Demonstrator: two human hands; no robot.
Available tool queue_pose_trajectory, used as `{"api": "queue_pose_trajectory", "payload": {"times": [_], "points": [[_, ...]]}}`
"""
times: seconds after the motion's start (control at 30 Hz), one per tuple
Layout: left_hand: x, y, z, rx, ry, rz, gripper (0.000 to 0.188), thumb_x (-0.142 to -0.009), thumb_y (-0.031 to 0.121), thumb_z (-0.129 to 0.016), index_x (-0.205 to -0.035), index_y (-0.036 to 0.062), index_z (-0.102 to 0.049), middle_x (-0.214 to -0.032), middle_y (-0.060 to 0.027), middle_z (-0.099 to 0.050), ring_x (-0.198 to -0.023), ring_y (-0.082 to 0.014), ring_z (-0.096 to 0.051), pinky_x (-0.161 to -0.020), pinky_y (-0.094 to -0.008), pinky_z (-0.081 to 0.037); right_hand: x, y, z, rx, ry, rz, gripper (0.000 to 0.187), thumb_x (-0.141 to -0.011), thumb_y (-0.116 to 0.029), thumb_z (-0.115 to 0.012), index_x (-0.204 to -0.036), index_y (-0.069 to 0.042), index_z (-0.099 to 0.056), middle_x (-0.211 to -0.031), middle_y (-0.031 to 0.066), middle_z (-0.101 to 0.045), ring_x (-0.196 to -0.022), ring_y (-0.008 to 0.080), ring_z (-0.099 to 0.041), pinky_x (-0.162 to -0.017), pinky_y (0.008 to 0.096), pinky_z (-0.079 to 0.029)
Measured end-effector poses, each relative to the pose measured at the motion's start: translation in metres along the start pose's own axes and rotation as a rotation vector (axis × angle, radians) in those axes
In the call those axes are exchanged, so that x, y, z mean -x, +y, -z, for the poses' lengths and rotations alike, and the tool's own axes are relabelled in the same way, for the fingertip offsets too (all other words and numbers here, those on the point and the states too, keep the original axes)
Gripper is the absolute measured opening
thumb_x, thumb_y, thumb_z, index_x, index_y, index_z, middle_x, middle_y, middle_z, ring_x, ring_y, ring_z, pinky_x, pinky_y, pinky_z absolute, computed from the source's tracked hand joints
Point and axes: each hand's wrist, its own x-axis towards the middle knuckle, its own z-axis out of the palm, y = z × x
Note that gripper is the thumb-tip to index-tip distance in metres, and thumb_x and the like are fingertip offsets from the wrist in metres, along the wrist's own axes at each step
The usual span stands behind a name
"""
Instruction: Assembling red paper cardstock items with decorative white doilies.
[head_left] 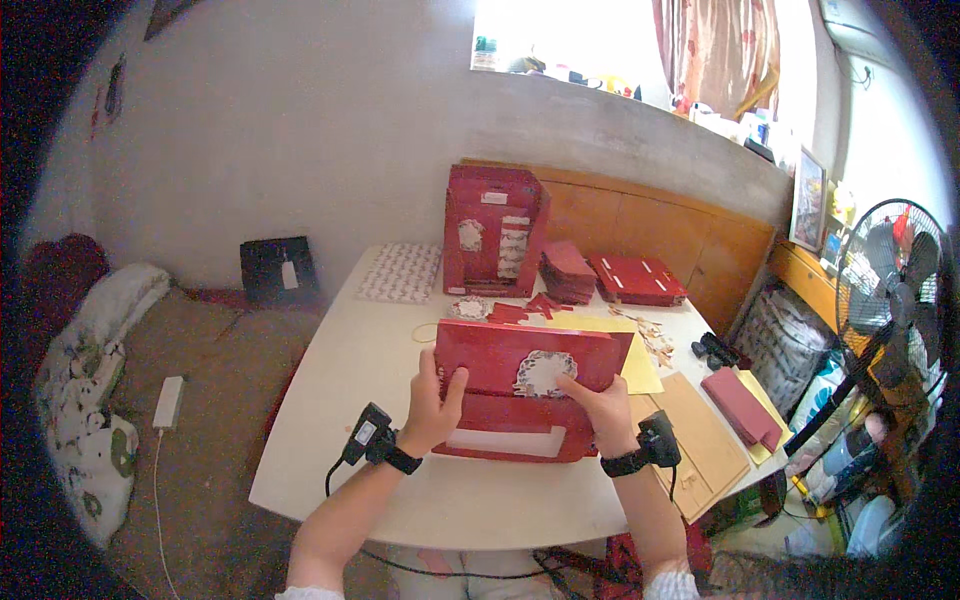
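Observation:
A glossy red cardboard box (480, 355) with a cut-out opening in its lower part is held tilted above the near side of the white table (340, 440). My left hand (436, 408) is closed on its left edge, thumb in front. With my right hand (602, 410) I grip the right side, the thumb touching a round white lace-patterned label (545, 373) on the front. The fingers behind the box are hidden. Just beyond it lie another white lacy label (468, 308) and red card scraps (508, 313).
A tall red box (460, 215) stands at the back, beside stacked red cards (567, 273) and flat red panels (640, 280). Patterned white sheets (400, 272) lie at the back left. Brown boards (700, 440) and a dark red piece (740, 405) lie right, near a fan (895, 270).

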Motion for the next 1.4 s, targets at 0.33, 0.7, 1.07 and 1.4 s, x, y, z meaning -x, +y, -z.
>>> {"api": "queue_pose_trajectory", "payload": {"times": [0.33, 0.7, 1.07, 1.4], "points": [[-0.002, 0.005, -0.003, 0.129, 0.070, 0.099, 0.033, -0.076, 0.012, -0.061, -0.098, -0.0016, -0.041, -0.085, -0.0133, -0.060, -0.075, -0.0170, -0.059, -0.064, -0.0278, -0.047, -0.002, 0.007, 0.008, -0.026, -0.005, 0.104, 0.026, -0.073, -0.006, -0.064, -0.096, 0.000, -0.054, -0.089, 0.0054, -0.060, -0.075, 0.0116, -0.057, -0.066, 0.0244, -0.046], [0.001, 0.006, -0.006, 0.008, 0.105, 0.100, 0.036, -0.071, 0.013, -0.066, -0.092, -0.0028, -0.042, -0.081, -0.0151, -0.060, -0.070, -0.0179, -0.061, -0.058, -0.0272, -0.048, -0.002, -0.003, 0.002, 0.046, 0.008, 0.082, 0.027, -0.070, -0.003, -0.065, -0.094, 0.001, -0.053, -0.086, 0.0065, -0.060, -0.070, 0.0118, -0.057, -0.064, 0.0242, -0.047], [-0.001, 0.000, -0.003, 0.150, 0.090, 0.049, 0.033, -0.075, 0.008, -0.061, -0.099, -0.0037, -0.041, -0.085, -0.0128, -0.060, -0.075, -0.0152, -0.059, -0.063, -0.0261, -0.047, 0.002, -0.009, 0.010, -0.134, -0.121, -0.044, 0.027, -0.077, -0.008, -0.059, -0.101, 0.000, -0.052, -0.096, 0.0056, -0.058, -0.085, 0.0122, -0.056, -0.074, 0.0264, -0.045], [-0.003, 0.003, -0.001, 0.212, 0.055, 0.085, 0.035, -0.076, 0.004, -0.058, -0.104, -0.0036, -0.040, -0.090, -0.0137, -0.060, -0.081, -0.0159, -0.059, -0.068, -0.0265, -0.047, 0.006, -0.001, 0.019, -0.085, -0.192, -0.092, 0.029, -0.081, -0.015, -0.057, -0.106, -0.002, -0.051, -0.101, 0.0059, -0.058, -0.090, 0.0155, -0.055, -0.081, 0.0298, -0.043]]}}
